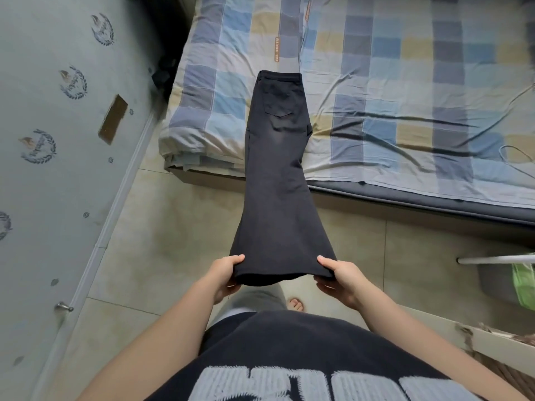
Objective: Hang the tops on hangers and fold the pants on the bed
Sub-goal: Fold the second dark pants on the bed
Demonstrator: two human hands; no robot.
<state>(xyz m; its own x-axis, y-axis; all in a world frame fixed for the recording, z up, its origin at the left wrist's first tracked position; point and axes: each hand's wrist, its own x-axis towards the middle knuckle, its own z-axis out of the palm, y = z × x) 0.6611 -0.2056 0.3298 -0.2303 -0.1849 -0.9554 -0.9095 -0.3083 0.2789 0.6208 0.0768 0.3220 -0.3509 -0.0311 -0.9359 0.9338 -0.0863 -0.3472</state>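
Black pants [278, 169], folded lengthwise with one leg on the other, stretch from the bed [405, 82] toward me. Their waistband and back pocket rest on the checked blue, grey and yellow sheet; the legs hang in the air over the floor. My left hand [224, 274] grips the left corner of the leg hems, thumb on top. My right hand [338, 277] grips the right corner the same way. Both hands hold the hems taut at waist height. No tops or hangers are in view.
A grey-green wardrobe door [58, 140] with crest prints and a small knob stands at the left. Beige tiles cover the floor between me and the bed. At the right edge are a white rail [495, 259], a grey bin with a green bag [524, 285] and a cardboard box.
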